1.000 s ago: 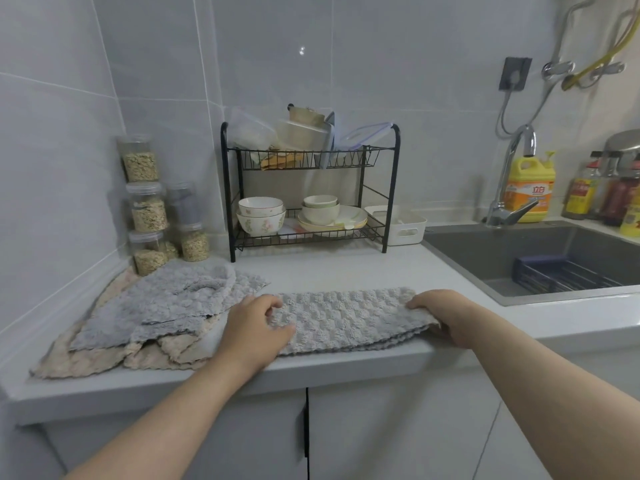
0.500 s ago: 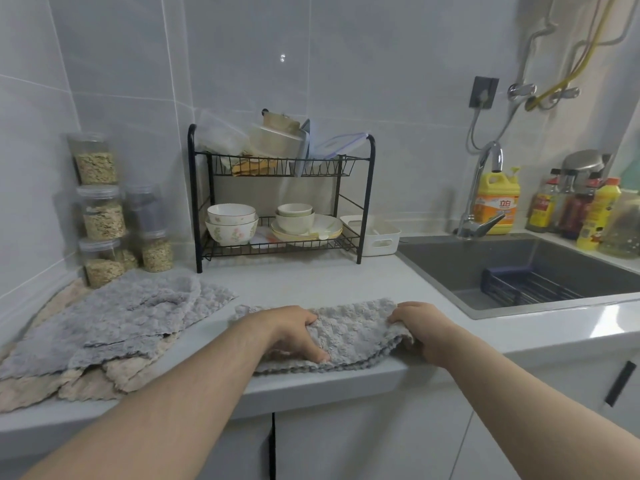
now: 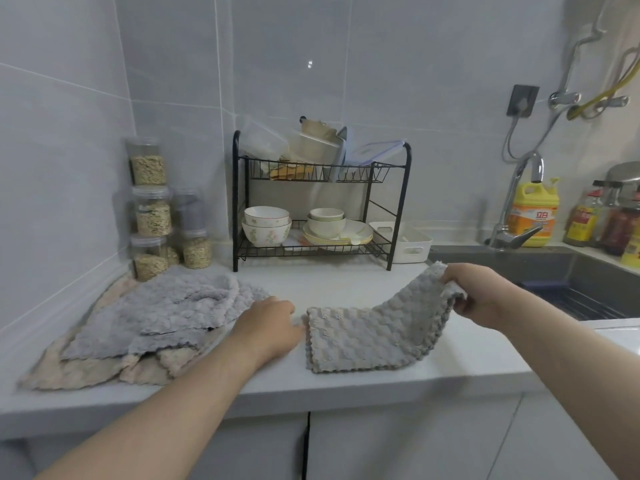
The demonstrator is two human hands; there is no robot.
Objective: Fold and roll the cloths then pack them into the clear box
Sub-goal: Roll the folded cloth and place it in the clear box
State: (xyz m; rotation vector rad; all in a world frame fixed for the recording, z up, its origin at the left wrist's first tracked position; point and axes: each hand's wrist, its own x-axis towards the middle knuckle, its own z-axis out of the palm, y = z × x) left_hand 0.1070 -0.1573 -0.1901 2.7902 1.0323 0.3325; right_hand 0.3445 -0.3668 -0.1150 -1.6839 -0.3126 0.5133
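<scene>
Head view: right hand (image 3: 485, 293) pinches raised end of grey cloth (image 3: 372, 336).

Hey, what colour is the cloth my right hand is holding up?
The cloth is grey with a bumpy, bubbled texture, clearest in the head view.

Brightness: even, soft, cool daylight tone; nothing dim or blown out.
Source: out of view.
Glare: small white glint high on the wall tile (image 3: 310, 64); bright patch on the counter (image 3: 618, 336) at the right edge.
Shadows: faint and soft-edged under the dish rack (image 3: 322, 202).
Blur: slight smear on the right hand (image 3: 481, 292) and the cloth (image 3: 374, 334).
Distortion: wide-angle; tile lines bow towards the borders.
</scene>
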